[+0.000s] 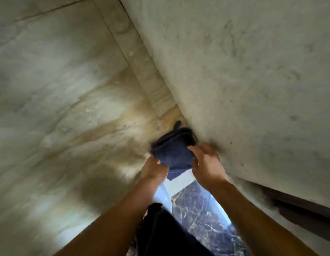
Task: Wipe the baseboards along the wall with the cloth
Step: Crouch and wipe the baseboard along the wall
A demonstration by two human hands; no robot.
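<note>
One marble floor (59, 108) fills the left. Two bare hands meet at one folded dark blue cloth (172, 150), held just above the floor beside the wall (253, 80) — the baseboard itself is hard to make out. The left hand (154, 168) pinches the cloth's lower left edge, fingers (157, 161) curled closed. The right hand (206, 161) grips its right edge — fingers bent around the fabric.

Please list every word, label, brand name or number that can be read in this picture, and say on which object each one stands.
None: no readable text shows anywhere.
The folded dark blue cloth, held by the left hand and the right hand, shows no label or print.
The wall carries only smudges and specks, no writing.
</note>
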